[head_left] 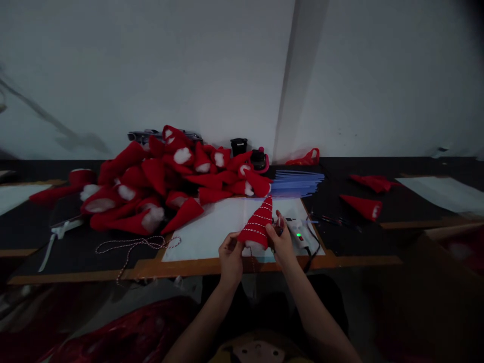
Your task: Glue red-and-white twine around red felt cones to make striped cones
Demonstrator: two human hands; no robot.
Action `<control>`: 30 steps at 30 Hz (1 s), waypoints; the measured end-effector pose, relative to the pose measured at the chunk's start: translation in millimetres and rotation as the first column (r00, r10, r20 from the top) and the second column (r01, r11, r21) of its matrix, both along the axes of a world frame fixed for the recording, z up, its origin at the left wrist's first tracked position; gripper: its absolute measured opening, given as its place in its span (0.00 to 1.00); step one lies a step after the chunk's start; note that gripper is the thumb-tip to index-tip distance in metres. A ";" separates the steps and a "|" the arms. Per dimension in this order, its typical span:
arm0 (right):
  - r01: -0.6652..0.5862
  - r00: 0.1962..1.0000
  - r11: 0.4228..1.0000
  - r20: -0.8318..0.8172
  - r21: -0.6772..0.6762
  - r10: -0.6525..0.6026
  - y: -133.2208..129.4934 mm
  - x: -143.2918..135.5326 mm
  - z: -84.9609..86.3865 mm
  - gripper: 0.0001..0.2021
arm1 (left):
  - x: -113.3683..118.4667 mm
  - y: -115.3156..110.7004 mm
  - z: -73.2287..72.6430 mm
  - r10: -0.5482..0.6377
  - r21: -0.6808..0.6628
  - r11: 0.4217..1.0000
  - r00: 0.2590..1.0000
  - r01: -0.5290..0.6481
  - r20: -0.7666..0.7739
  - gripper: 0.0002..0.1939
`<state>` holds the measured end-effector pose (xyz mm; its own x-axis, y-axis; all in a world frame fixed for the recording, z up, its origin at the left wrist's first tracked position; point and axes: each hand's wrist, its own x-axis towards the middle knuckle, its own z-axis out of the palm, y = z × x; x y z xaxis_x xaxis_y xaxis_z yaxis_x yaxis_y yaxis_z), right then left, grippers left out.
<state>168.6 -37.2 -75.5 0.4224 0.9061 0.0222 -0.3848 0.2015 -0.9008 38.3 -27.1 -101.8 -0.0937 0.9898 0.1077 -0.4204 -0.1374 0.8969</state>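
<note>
Between my two hands is a red felt cone (257, 222) wound with red-and-white cord, its tip pointing up and away and white stuffing at its base. My left hand (231, 252) has its fingers closed on the cone's lower left edge. The right side of the cone is gripped by my right hand (279, 237), with something small and dark by its fingers that I cannot make out. A short end of cord hangs below the base. More striped cord (130, 243) lies looped on the table at the left.
A large pile of stuffed red cones (153, 174) covers the left and centre back. Blue sticks (297, 182) lie behind my hands, a power strip (298, 234) with a green light to their right. A white glue gun (62, 229) is far left, a red cone (363, 205) right.
</note>
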 end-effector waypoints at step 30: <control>0.094 0.523 0.995 0.852 -0.037 -0.017 -58.3 10.7 -39.2 0.15 | -20.2 -24.2 -21.1 0.184 0.317 0.948 0.825 -0.006 -0.534 0.14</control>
<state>179.4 -95.4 -114.8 0.2874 0.8963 0.3377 0.5813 0.1170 -0.8053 18.0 -51.3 -122.8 -0.0225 0.8937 0.4480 0.1605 -0.4391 0.8840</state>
